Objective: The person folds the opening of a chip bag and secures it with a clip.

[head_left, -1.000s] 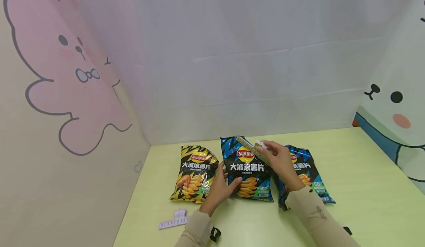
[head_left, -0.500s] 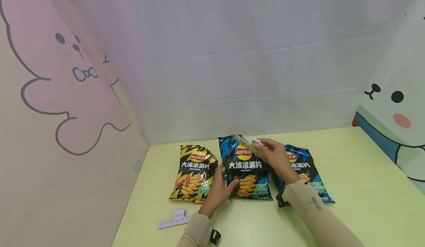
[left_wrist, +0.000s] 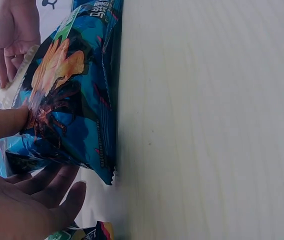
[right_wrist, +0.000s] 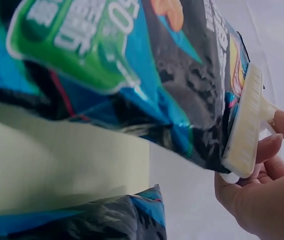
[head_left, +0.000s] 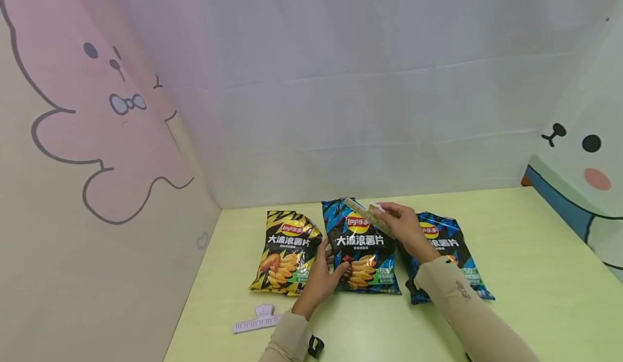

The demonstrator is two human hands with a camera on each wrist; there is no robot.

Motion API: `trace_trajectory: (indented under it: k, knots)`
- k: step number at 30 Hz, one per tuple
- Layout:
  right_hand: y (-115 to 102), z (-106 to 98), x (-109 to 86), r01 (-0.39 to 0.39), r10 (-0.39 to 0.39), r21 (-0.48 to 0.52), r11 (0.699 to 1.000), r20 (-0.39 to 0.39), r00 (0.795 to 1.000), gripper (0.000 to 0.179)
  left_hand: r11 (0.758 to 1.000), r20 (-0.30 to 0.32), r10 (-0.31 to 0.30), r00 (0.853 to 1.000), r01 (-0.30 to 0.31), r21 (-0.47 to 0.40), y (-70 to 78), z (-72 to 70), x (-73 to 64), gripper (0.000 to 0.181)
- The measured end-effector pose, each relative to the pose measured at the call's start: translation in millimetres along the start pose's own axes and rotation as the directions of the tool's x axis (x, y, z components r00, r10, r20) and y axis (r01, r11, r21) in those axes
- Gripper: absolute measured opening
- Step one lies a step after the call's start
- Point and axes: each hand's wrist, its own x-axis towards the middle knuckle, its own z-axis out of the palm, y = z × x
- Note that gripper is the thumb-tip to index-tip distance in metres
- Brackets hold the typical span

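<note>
The left hand (head_left: 321,283) grips the middle blue chip bag (head_left: 362,251) by its left side, thumb in front. The right hand (head_left: 406,232) pinches a pale yellow clip (head_left: 357,208) across its upper right corner. A yellow bag (head_left: 287,254) and a second blue bag (head_left: 450,243) flank it on the worktop (head_left: 535,275), all contents hidden.

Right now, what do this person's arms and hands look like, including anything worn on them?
The left sleeve and right sleeve are long and beige, reaching the wrists. The right one carries a dark marking on the forearm, too small to read. The left hand and right hand are bare, without gloves.
</note>
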Motion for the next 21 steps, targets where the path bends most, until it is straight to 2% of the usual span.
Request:
trace_trajectory:
  k: [8, 21]
  knots:
    - [4.3, 3.3, 6.5, -0.009, 0.01, -0.008, 1.0, 0.035, 0.999, 0.05, 1.0, -0.01, 0.012, 1.0, -0.012, 0.029, -2.5, 1.4, -1.3, 0.077]
    - [14.1, 7.8, 23.4, -0.036, 0.039, -0.049, 0.998, 0.076, 0.996, 0.051, 0.999, 0.009, -0.044, 0.999, 0.044, 0.024, -5.2, -1.6, -0.8, 0.076]
